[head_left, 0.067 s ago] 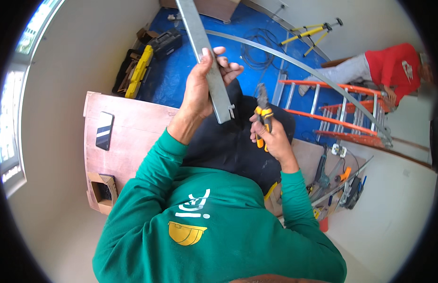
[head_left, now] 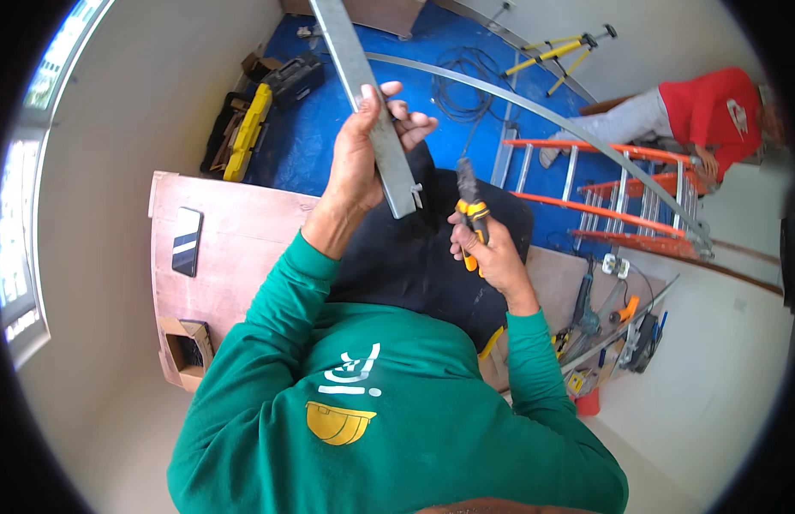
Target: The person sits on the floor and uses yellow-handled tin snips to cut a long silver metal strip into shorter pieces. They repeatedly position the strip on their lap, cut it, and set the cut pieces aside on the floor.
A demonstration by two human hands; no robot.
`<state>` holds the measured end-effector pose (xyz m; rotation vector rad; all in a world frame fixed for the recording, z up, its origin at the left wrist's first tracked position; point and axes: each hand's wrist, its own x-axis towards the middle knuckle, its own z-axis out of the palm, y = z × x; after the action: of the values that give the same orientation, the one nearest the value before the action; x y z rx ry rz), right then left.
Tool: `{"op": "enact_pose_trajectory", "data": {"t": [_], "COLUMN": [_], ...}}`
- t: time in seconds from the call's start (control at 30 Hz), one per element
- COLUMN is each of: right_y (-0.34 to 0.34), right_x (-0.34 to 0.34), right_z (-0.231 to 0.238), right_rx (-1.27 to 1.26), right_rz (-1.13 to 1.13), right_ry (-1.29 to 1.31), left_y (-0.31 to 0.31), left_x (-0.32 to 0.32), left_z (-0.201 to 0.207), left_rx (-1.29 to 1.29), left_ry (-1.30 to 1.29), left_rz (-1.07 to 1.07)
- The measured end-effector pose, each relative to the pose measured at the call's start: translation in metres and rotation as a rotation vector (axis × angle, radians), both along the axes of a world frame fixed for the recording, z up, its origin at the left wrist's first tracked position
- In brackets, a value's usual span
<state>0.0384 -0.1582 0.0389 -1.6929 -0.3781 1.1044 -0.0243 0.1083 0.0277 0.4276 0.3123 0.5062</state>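
Observation:
A long grey metal stud slants up and away over my lap, its near end cut, with a small bent tab sticking out. My left hand is wrapped round it close to that end, thumb on top and fingertips curling past the far side. To the right, my right hand grips pliers with yellow-and-black handles, their dark jaws pointing up and away. The jaws are apart from the stud.
A phone and an open cardboard box lie on the wooden board at left. Power tools are at right. Beyond are an orange ladder, a curved metal strip, a yellow tripod and a person in red.
The pliers have tilted slightly to the left, and their handles look a little closer together. The left hand still holds the stud, almost unmoved.

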Motion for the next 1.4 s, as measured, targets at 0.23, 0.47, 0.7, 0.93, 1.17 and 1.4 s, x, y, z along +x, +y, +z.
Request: {"op": "enact_pose_trajectory", "data": {"t": [0.23, 0.47, 0.7, 0.93, 1.17, 1.4], "right_y": [-0.035, -0.026, -0.033, -0.089, -0.225, -0.321], "right_x": [-0.003, -0.009, 0.000, 0.013, 0.057, 0.039], "right_z": [-0.039, -0.097, -0.095, -0.057, -0.084, -0.167], "right_rx": [-0.075, 0.128, 0.254, 0.285, -0.862, -0.986], "right_rz": [-0.085, -0.564, -0.566, -0.589, -0.564, -0.658], "right_ry": [-0.029, 0.500, 0.566, 0.233, -0.723, -0.828], "left_y": [-0.018, -0.014, 0.001, 0.014, 0.023, 0.023], "left_x": [0.051, 0.080, 0.073, 0.071, 0.071, 0.069], "left_z": [-0.022, -0.087, -0.131, -0.138, -0.142, -0.142], "left_rx": [0.110, 0.114, 0.066, -0.046, -0.101, -0.040], "left_ry": [0.174, 0.212, 0.242, 0.178, 0.062, 0.062], "left_rz": [0.053, 0.014, -0.069, -0.115, -0.168, -0.145]}}
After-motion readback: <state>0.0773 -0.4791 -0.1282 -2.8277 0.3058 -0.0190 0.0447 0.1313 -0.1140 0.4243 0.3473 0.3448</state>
